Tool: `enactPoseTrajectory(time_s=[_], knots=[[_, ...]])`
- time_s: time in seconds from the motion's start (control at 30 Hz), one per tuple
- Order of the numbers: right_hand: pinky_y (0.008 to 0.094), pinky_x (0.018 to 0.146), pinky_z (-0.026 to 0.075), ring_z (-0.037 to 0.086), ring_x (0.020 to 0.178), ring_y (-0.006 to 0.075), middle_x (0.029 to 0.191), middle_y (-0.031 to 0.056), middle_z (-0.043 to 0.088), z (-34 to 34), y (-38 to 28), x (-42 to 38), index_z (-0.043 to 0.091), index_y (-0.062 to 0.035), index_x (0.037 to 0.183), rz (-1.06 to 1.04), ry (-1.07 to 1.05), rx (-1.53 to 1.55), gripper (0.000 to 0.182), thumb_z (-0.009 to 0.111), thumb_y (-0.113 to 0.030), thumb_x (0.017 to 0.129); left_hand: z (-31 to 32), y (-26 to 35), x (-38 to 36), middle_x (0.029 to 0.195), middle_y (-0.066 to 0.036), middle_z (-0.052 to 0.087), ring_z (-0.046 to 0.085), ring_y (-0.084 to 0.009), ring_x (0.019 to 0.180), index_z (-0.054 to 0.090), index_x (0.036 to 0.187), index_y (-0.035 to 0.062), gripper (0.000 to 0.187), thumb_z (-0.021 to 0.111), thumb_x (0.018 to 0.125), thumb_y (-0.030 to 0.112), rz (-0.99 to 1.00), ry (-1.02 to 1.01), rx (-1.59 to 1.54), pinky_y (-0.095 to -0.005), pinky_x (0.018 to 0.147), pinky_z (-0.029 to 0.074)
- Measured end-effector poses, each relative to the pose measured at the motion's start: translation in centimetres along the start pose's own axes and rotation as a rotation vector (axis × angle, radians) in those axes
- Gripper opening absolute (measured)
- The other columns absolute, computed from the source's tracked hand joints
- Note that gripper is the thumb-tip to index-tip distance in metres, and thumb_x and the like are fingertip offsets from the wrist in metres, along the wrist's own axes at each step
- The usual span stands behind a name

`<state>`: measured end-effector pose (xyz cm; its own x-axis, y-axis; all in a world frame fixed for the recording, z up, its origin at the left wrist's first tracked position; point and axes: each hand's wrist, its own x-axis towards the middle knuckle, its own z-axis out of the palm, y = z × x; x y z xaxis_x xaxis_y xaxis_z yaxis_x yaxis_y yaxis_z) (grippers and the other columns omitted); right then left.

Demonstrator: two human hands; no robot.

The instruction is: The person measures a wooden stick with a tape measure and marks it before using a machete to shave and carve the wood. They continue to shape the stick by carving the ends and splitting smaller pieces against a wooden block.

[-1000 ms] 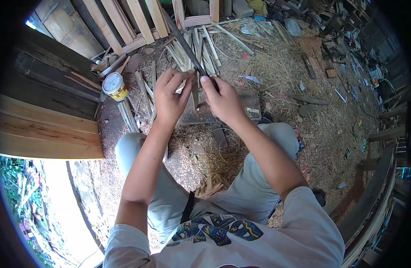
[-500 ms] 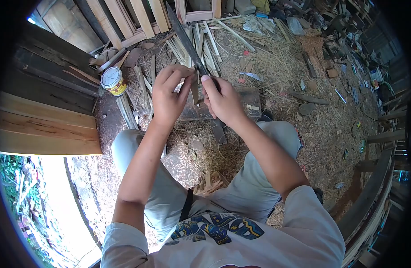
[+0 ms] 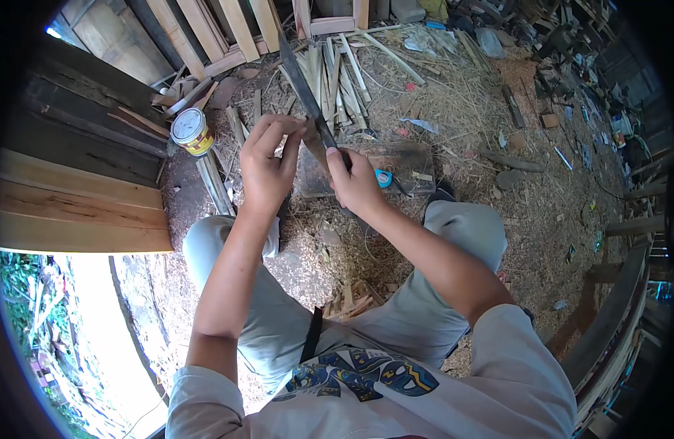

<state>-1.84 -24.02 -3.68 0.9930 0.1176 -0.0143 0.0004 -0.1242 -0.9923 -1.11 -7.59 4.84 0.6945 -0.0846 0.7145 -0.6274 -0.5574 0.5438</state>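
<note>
A long dark machete-like blade [image 3: 299,79] runs up and to the left from my right hand [image 3: 357,181], whose fingers are wrapped round its lower part. My left hand [image 3: 267,157] is beside the blade, thumb and fingertips pinched on the end of a thin wood strip [image 3: 316,149]. That strip slants down to the right, toward my right hand, where its lower end is hidden. Below the hands lies a worn wooden block [image 3: 404,156] on the ground, with a blue tape measure [image 3: 383,178] on it.
Split wood strips [image 3: 349,80] are piled beyond the block. At the left stands a white and yellow bucket [image 3: 193,132] near stacked planks [image 3: 81,219]. Wooden frames lean at the top. Shavings and scraps cover the ground, with clutter along the right side.
Both hands have moved slightly down and apart, and the blade has shifted with my right hand. The blue tape measure on the block has come into view.
</note>
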Motion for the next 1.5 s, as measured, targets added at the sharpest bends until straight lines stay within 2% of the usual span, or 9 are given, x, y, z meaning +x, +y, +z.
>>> enactPoseTrajectory(time_s=[0.1,0.17,0.3,0.43,0.9,1.07,1.23,1.33,1.5], knots=[[0.0368,0.055,0.042,0.051,0.052,0.0169,0.061,0.0040,0.056,-0.2,-1.6,-1.2,0.058,-0.0014,0.079,0.120,-0.021,0.161,0.050,0.053,-0.042,0.107,-0.1,0.4,-0.2,0.096,-0.013,0.071,0.072,-0.0301,0.090,0.069,0.094,-0.0019,0.012,0.072,0.086,-0.010,-0.006,-0.015,0.022,-0.0354,0.080,0.056],[0.0283,0.037,0.034,0.041,0.038,0.0098,0.058,0.0015,0.046,-0.8,-3.4,-2.3,0.052,-0.0038,0.086,0.229,-0.141,0.482,0.044,0.050,-0.040,0.110,-0.1,0.6,0.0,0.097,-0.013,0.072,0.073,-0.0276,0.091,0.069,0.093,-0.0025,0.011,0.072,0.086,-0.010,-0.010,-0.038,0.018,-0.0338,0.081,0.056],[0.0329,0.040,0.038,0.048,0.040,0.0134,0.058,0.0020,0.052,-0.7,-2.0,-1.6,0.055,-0.0045,0.076,0.010,-0.040,0.258,0.049,0.054,-0.043,0.107,-0.2,0.5,-0.1,0.098,-0.013,0.073,0.073,-0.0256,0.092,0.069,0.092,-0.0032,0.010,0.073,0.087,-0.010,0.009,-0.042,0.011,-0.0326,0.082,0.055],[0.0317,0.039,0.037,0.050,0.039,0.0129,0.057,0.0011,0.052,-0.1,-0.7,-0.9,0.055,-0.0045,0.076,0.294,-0.088,0.256,0.051,0.053,-0.046,0.106,-0.6,-0.3,0.2,0.098,-0.012,0.074,0.073,-0.0241,0.093,0.069,0.093,-0.0032,0.009,0.074,0.088,-0.009,-0.055,-0.004,0.005,-0.0321,0.083,0.055],[0.0332,0.036,0.038,0.049,0.036,0.0130,0.052,-0.0005,0.050,1.2,1.2,-1.4,0.058,-0.0042,0.092,0.272,-0.219,0.232,0.041,0.056,-0.042,0.106,-4.5,-5.8,0.8,0.105,-0.006,0.073,0.067,-0.0079,0.096,0.070,0.107,-0.0042,0.009,0.070,0.098,-0.002,-0.240,-0.034,-0.015,-0.0235,0.088,0.054],[0.0344,0.037,0.040,0.052,0.036,0.0153,0.053,0.0018,0.053,2.4,3.1,-0.9,0.060,-0.0037,0.085,0.448,-0.196,0.207,0.049,0.055,-0.048,0.105,-6.7,-8.2,0.4,0.103,-0.006,0.073,0.067,-0.0075,0.096,0.068,0.107,-0.0052,0.008,0.069,0.099,-0.002,-0.336,-0.036,-0.117,-0.0234,0.088,0.053],[0.0473,0.057,0.050,0.065,0.054,0.0304,0.060,0.0142,0.063,3.8,4.4,-1.8,0.066,0.0024,0.078,0.023,-0.041,-0.171,0.057,0.056,-0.048,0.103,-7.2,-7.7,0.0,0.104,-0.007,0.073,0.066,-0.0077,0.099,0.068,0.105,-0.0053,0.007,0.070,0.098,-0.004,-0.363,-0.045,-0.166,-0.0229,0.091,0.052],[0.0497,0.065,0.050,0.068,0.064,0.0349,0.065,0.0170,0.066,3.7,4.3,-1.2,0.069,0.0037,0.082,0.295,-0.131,-0.115,0.058,0.056,-0.049,0.102,-8.3,-8.3,-0.3,0.105,-0.007,0.073,0.066,-0.0077,0.100,0.068,0.104,-0.0050,0.007,0.070,0.098,-0.004,-0.376,-0.053,-0.204,-0.0232,0.092,0.052],[0.0408,0.061,0.044,0.058,0.059,0.0200,0.057,0.0059,0.054,4.4,5.1,-2.2,0.066,-0.0002,0.082,0.133,-0.111,-0.094,0.058,0.055,-0.053,0.105,-9.2,-8.1,-0.8,0.106,-0.007,0.073,0.066,-0.0074,0.100,0.068,0.104,-0.0050,0.006,0.071,0.098,-0.003,-0.374,-0.099,-0.188,-0.0226,0.092,0.052]])
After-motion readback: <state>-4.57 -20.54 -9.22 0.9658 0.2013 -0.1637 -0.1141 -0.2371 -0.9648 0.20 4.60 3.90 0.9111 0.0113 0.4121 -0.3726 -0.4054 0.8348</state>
